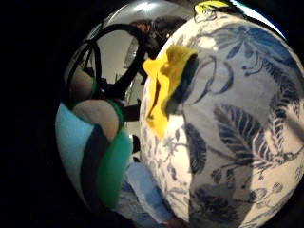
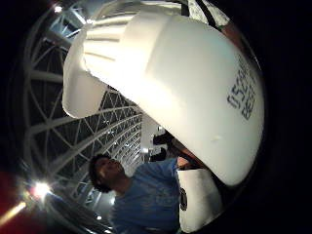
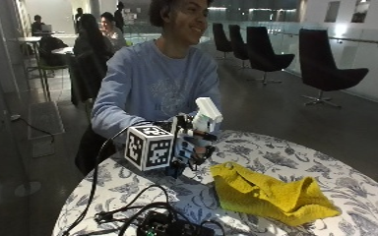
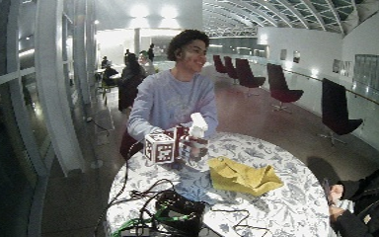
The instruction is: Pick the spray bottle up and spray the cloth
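Observation:
The person's gloved right hand (image 3: 188, 145) grips a spray bottle upright just above the table, at its near left side. The bottle's white spray head (image 3: 208, 111) sticks up above the hand; the body is mostly hidden by the hand. A crumpled yellow cloth (image 3: 267, 192) lies on the table to the right of the hand, apart from the bottle. In the thumb side palm view the white spray head (image 2: 195, 87) fills the picture. In the little finger side palm view the teal and green bottle body (image 1: 111, 168) shows beside fingers (image 1: 97, 116), with the yellow cloth (image 1: 166, 85) beyond.
The round table (image 3: 327, 164) has a white covering with a blue floral print. Black cables and a dark device (image 3: 166, 225) lie at its near left edge. Dark chairs (image 3: 330, 69) stand behind, off the table.

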`<state>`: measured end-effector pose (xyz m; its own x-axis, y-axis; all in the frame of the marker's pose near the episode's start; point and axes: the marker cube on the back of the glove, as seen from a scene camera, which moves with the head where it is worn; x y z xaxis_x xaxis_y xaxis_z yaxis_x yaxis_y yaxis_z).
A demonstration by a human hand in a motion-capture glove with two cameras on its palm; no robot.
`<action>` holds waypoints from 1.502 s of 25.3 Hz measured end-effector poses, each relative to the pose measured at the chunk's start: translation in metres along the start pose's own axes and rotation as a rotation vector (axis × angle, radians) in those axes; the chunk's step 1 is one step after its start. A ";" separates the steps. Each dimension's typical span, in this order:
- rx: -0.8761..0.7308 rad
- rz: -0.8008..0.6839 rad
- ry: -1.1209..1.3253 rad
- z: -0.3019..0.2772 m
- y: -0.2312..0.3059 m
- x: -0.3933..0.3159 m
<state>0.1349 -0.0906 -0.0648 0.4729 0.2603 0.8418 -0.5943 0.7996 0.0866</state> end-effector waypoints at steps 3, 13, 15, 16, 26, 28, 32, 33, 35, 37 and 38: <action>-0.080 0.064 -0.017 0.009 -0.006 -0.003; -0.219 0.280 -0.069 0.031 -0.019 0.000; -0.235 0.310 -0.064 0.034 -0.020 0.002; -0.243 0.323 -0.062 0.036 -0.021 0.003; -0.310 0.407 -0.061 0.056 -0.020 0.006; -0.312 0.420 -0.056 0.059 -0.021 0.006; -0.311 0.449 -0.050 0.063 -0.023 0.007; -0.312 0.453 -0.049 0.064 -0.024 0.007; -0.317 0.458 -0.048 0.065 -0.025 0.008; -0.324 0.462 -0.049 0.067 -0.026 0.008; -0.327 0.464 -0.051 0.068 -0.026 0.008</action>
<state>0.1101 -0.1462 -0.0236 0.1734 0.6043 0.7777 -0.4964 0.7356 -0.4609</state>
